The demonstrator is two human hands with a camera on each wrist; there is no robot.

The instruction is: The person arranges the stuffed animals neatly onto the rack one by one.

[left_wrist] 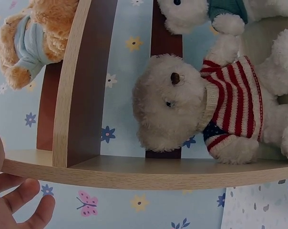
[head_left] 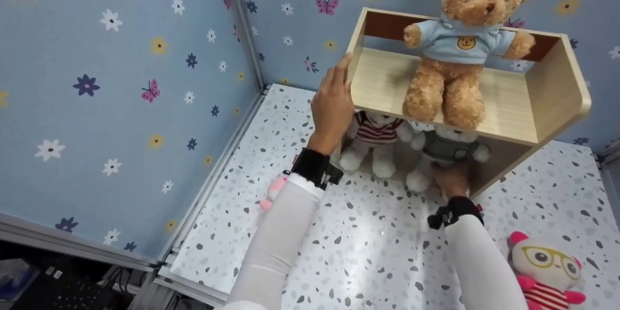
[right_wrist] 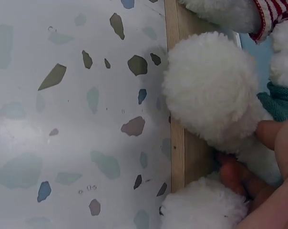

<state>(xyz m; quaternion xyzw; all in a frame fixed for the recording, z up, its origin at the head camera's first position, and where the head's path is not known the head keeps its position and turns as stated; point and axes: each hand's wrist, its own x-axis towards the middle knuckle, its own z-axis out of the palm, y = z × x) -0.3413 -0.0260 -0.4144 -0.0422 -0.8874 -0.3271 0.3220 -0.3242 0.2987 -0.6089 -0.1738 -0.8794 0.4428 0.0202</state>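
Observation:
A small wooden shelf (head_left: 557, 87) stands on the speckled table. My left hand (head_left: 333, 104) holds its left side panel by the front edge, with fingers (left_wrist: 32, 202) on the outer face. In the lower compartment, my right hand (head_left: 453, 178) grips a leg of a white teddy bear in a dark green sweater (head_left: 448, 147); thumb and fingers lie around the leg in the right wrist view. Beside it sits a white teddy bear in a red-striped sweater (left_wrist: 234, 100). A brown teddy bear in a light blue hoodie (head_left: 465, 43) sits on the upper level.
A pink and white plush toy with yellow glasses (head_left: 547, 264) lies at the front right of the table (head_left: 368, 237). Another pink plush (head_left: 276, 188) is partly hidden behind my left forearm. Flower-patterned walls (head_left: 131, 58) stand at the left and back.

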